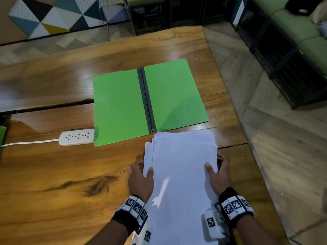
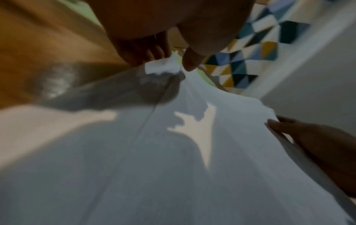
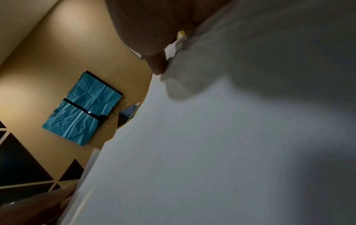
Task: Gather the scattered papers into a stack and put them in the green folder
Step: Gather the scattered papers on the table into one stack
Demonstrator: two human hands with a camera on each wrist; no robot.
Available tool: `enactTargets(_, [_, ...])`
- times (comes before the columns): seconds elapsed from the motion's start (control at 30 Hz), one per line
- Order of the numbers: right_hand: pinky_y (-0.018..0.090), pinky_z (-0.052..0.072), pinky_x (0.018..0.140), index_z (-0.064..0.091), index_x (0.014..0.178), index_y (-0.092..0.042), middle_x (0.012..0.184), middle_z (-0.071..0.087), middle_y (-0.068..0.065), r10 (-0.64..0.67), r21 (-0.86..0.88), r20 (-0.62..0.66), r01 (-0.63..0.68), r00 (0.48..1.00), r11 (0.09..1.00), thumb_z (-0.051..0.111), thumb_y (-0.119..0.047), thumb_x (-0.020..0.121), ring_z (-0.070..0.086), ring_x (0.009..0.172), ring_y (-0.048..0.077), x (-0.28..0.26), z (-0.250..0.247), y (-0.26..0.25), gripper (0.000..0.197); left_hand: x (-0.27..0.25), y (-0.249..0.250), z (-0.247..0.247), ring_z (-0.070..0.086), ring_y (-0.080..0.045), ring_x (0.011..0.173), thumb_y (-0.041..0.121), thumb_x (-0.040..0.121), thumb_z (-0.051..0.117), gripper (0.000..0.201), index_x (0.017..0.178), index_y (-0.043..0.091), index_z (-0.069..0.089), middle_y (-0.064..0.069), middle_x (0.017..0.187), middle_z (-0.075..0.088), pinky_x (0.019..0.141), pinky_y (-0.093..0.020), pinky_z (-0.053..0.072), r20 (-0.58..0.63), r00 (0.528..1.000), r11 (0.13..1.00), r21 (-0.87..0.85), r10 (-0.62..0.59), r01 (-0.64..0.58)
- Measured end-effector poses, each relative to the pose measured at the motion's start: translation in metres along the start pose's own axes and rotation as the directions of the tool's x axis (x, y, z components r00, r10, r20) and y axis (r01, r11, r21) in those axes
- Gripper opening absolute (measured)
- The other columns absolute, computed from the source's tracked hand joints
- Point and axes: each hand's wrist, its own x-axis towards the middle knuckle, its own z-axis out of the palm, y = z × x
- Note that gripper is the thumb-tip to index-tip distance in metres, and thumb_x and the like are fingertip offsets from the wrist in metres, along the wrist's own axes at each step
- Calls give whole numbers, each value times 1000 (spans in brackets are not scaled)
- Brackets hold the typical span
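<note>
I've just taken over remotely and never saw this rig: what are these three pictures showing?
No machine: a person works bare-handed. The wide picture comes from a head camera; the two blurry ones come from wrist cameras looking along the fingers. On the wooden table lie an open green folder and, left of it, a white power strip. The left hand and right hand grip a stack of white paper sheets by its sides, thumbs on top, just in front of the folder, not yet in it.

right hand (image 3: 144, 27) on papers (image 3: 212, 152), teal sheet (image 3: 82, 109) behind
</note>
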Motion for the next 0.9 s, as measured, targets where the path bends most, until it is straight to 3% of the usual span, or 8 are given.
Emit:
enactTargets(0.07, [37, 48, 93, 39, 127, -21, 113, 57, -3, -16, 1, -3, 16, 1000, 1000, 60, -8, 89, 55, 108, 17, 1, -1, 4, 46, -8, 5, 1, 53, -20, 110, 31, 90, 60, 32, 119, 19, 53, 3, 112, 50, 93, -33, 45, 91, 993, 997, 29, 73, -76])
enactTargets(0.13, [35, 46, 91, 39, 132, -23, 119, 58, 0, -18, -16, 18, 18, 1000, 1000, 58, -11, 91, 55, 111, 19, 2, -2, 6, 47, -15, 9, 3, 44, -20, 119, 35, 88, 63, 44, 127, 19, 49, 1, 122, 45, 102, -35, 39, 79, 992, 986, 128, 98, -108])
enactTargets(0.2, [29, 40, 91, 36, 140, -25, 123, 55, -6, -29, -79, 50, 33, 998, 996, 56, -14, 93, 52, 113, 14, 3, -3, 2, 52, -21, 14, 3, 36, -20, 123, 35, 84, 66, 55, 132, 20, 44, -1, 131, 36, 106, -37, 35, 4, 991, 975, 180, 134, -133])
enactTargets(0.27, [25, 35, 95, 32, 146, -28, 129, 48, -14, -50, -138, 76, 60, 996, 989, 54, -17, 94, 45, 117, 7, 5, -2, -2, 57, -24, 17, 3, 36, -19, 125, 32, 86, 64, 54, 134, 21, 42, 0, 134, 32, 106, -34, 35, 39, 983, 970, 158, 181, -185])
enactTargets(0.47, [24, 23, 107, 14, 151, -32, 147, 27, -17, -12, -173, 139, 37, 990, 984, 49, -22, 97, 26, 129, 0, 10, -2, 4, 65, -20, 19, 2, 40, -23, 129, 39, 87, 63, 59, 137, 15, 43, -4, 138, 43, 106, -37, 38, 122, 984, 991, 44, -127, 123])
enactTargets(0.63, [24, 20, 109, 9, 152, -31, 154, 23, -11, 33, -147, 174, -7, 984, 989, 41, -34, 98, 24, 135, 6, 9, -1, 4, 62, -21, 29, -1, 60, -20, 107, 46, 87, 60, 39, 117, 20, 57, 2, 117, 63, 88, -32, 50, 170, 983, 997, 19, -73, 70])
enactTargets(0.8, [22, 17, 105, 4, 151, -33, 152, 19, -13, 39, -138, 167, -16, 985, 990, 30, -42, 98, 24, 130, 5, 6, -1, -3, 59, -13, 39, 3, 61, -24, 110, 30, 93, 58, 28, 118, 17, 59, -1, 118, 66, 90, -33, 49, 205, 978, 997, -49, -43, 54])
enactTargets(0.9, [24, 20, 107, -2, 149, -39, 155, 8, -18, -28, -182, 176, 60, 984, 981, 28, -69, 86, 22, 135, 6, 6, -2, 1, 76, -12, 38, 5, 60, -26, 111, 23, 93, 59, 27, 118, 15, 59, -4, 120, 65, 94, -38, 50, 200, 976, 988, -112, -83, 107])
